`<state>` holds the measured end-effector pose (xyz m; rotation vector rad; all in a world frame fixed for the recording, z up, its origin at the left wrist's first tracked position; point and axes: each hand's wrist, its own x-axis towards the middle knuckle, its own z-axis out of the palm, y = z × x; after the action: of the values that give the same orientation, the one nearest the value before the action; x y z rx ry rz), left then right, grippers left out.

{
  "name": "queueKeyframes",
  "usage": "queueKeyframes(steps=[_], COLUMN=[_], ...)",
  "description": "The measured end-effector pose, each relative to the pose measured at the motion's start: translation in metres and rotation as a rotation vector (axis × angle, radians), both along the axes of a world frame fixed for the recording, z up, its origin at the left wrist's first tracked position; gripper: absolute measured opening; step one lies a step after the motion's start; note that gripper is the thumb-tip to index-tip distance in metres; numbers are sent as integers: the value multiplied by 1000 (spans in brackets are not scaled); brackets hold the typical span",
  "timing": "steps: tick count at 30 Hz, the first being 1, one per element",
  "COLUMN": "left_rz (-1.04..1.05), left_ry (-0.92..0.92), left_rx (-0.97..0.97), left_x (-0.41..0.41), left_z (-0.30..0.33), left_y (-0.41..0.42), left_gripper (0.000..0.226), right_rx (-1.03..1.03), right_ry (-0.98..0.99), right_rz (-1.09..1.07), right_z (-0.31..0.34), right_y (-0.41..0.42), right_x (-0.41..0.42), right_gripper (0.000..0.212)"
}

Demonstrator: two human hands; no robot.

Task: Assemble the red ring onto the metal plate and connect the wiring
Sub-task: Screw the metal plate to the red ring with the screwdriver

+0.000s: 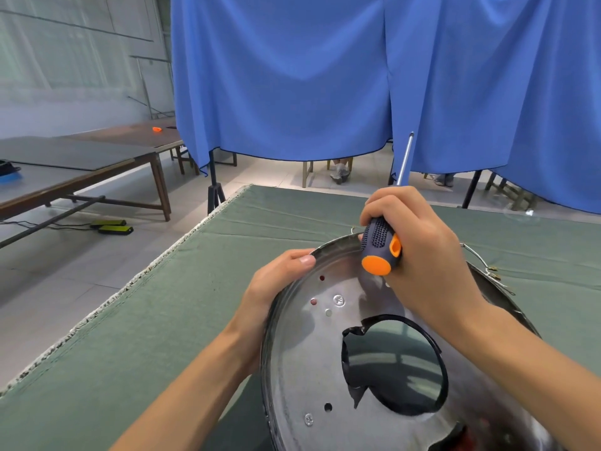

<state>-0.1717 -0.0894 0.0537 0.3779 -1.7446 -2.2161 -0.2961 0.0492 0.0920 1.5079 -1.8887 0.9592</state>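
- While the metal plate (pixel 302 362) stands tilted on its edge over the green cloth (pixel 162 304), its shiny face is turned to the camera, with a big round opening in the middle and several small holes and screw heads around it.
- The red ring is mostly hidden behind the plate; only some red shows through two small holes (pixel 322 278) near the upper left rim and at the bottom edge of the picture, so I cannot tell how well it is seated.
- The left hand (pixel 276 288) grips the upper left rim, the thumb on the front face and the fingers curled behind.
- The right hand (pixel 422 252) is closed around a screwdriver (pixel 382 247) with a dark and orange handle; its shaft points up and away, so the tip touches no screw now.
- Thin wires (pixel 484 265) with small metal terminals hang loose past the right rim, seemingly not connected yet.
- I judge the plate as stiff, thin and rather light, but smooth and slippery, and the edge of the opening looks rough, maybe sharp; the outer rim is the safe place to hold it.
- The wires look soft and easy to bend, so they are better taken near the terminals.
- Around are a blue curtain (pixel 292 76) and long tables (pixel 65 164) at the left.
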Motion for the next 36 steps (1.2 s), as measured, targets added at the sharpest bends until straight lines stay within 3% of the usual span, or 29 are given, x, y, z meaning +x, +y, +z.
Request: queueKeyframes(steps=[1, 3, 6, 10, 15, 21, 26, 31, 36], left_rz=[25, 105, 119, 152, 160, 175, 166, 164, 182], left_ry=[1, 66, 137, 128, 114, 52, 18, 51, 86], left_rx=[-81, -20, -69, -82, -126, -52, 70, 77, 52], left_x=[0, 5, 1, 0, 1, 2, 4, 6, 7], left_z=[5, 5, -7, -7, -5, -5, -10, -6, 1], left_y=[10, 16, 4, 0, 3, 6, 8, 10, 14], left_gripper=[25, 43, 40, 57, 55, 53, 71, 84, 79], right_rx=[-2, -4, -8, -19, -26, -7, -10, -8, -17], right_ry=[1, 1, -10, -24, -15, 5, 14, 10, 0], right_rz=[-9, -28, -36, -37, -23, 15, 54, 45, 36], right_z=[-1, -4, -6, -7, -5, -1, -1, -3, -4], right_y=[0, 1, 3, 5, 3, -1, -2, 0, 1], right_x=[-1, -3, -6, -8, -5, -3, -3, -4, -5], right_gripper=[35, 35, 35, 34, 34, 35, 32, 34, 35])
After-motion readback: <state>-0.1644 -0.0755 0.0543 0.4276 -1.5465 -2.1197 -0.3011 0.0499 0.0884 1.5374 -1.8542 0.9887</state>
